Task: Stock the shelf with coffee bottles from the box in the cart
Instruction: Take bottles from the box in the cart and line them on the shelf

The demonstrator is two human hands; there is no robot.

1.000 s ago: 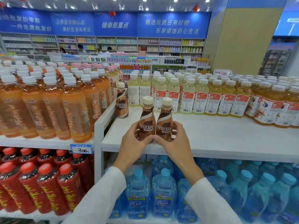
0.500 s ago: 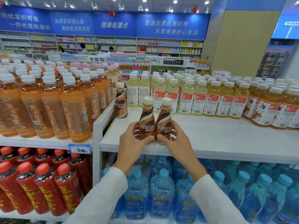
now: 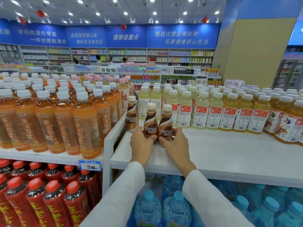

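My left hand (image 3: 141, 141) curls round the base of the left coffee bottle (image 3: 150, 122), my right hand (image 3: 176, 143) round the right coffee bottle (image 3: 165, 123). They're upright, touching, on the white shelf (image 3: 221, 153). Stiff, likely light, slick labels: hold low. Third coffee bottle (image 3: 132, 117) stands behind.

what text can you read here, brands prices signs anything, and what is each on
"NESCAFE": left coffee bottle, right coffee bottle, rear coffee bottle
"3.00": price tag on the shelf edge
"健康是重点": blue banner
"白桃": pink-capped bottle
Too small or blurred to read: yellow drink labels, and the small print under each NESCAFE.
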